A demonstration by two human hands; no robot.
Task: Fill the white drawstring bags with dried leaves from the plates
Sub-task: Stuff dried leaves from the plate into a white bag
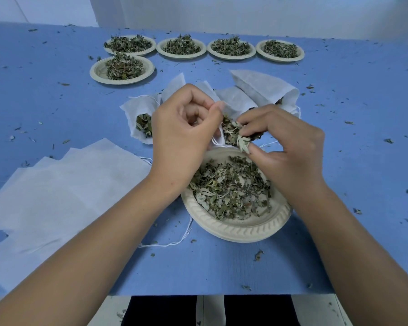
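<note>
Two hands meet just above the far rim of the near plate (240, 229). The left hand (184, 132), fingers curled, pinches the mouth of a white bag (217, 139). The right hand (285, 149) pinches a clump of leaves (233, 134) right at that mouth, prob. stuffing it in. Rest of the task's stuff: loose leaves in the near plate below the hands, five far plates (231, 58) heaped at the back of the table (363, 161), and empty bags (64, 184) stacked flat on the left.

Risks, as I judge them:
- One leaf hangs below the right fingertips, outside the mouth, and is likely to drop. It lands on the plate if lucky, on the table if the hands drift.
- The clump looks wide vs. the opening, so bits may shear off at the rim. The table is littered w/ crumbs.
- If the left pinch slips, the mouth collapses & the lot spills.
- A loose string (174, 242) by the plate could snag a wrist.

Hard to see:
- The bag's body & mouth are mostly behind both hands, so its fill level can't be told.
- Bags behind the hands overlap, so their count is unclear.
- A filled bag (133, 109) at left shows leaves at its mouth. The mouth of a second filled bag (262, 88) at right is partly hidden.
</note>
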